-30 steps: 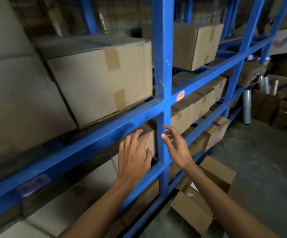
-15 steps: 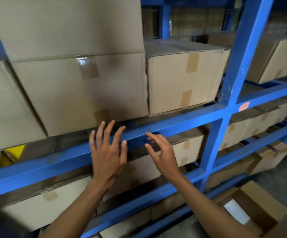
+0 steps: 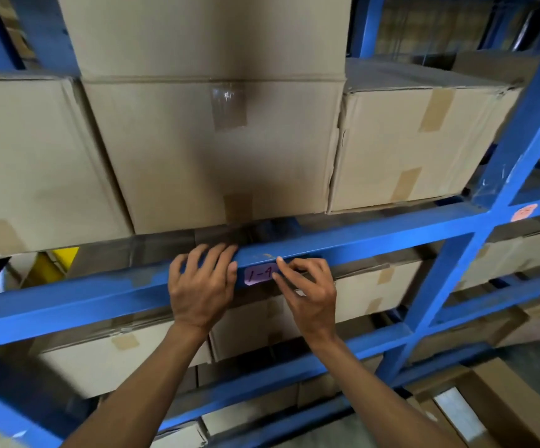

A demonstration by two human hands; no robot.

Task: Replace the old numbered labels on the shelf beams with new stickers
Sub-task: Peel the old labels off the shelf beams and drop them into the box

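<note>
A purple label (image 3: pixel 259 273) marked "1-4" is stuck on the front of the blue shelf beam (image 3: pixel 375 240). My left hand (image 3: pixel 202 286) rests on the beam just left of the label, its fingers curled over the beam's top edge. My right hand (image 3: pixel 307 291) is at the label's right end, thumb and forefinger pinching that edge. An orange label (image 3: pixel 524 212) sits on the beam further right, past the blue upright (image 3: pixel 517 163).
Large taped cardboard boxes (image 3: pixel 217 150) fill the shelf above the beam, and more boxes (image 3: pixel 368 286) stand on the shelves below. An open box (image 3: pixel 494 412) lies on the floor at the lower right. A yellow object (image 3: pixel 58 260) shows at the left.
The view has swung left along the rack. Both hands have risen from below the beam onto it, the left landing beside the purple label and the right closing on its right edge.
</note>
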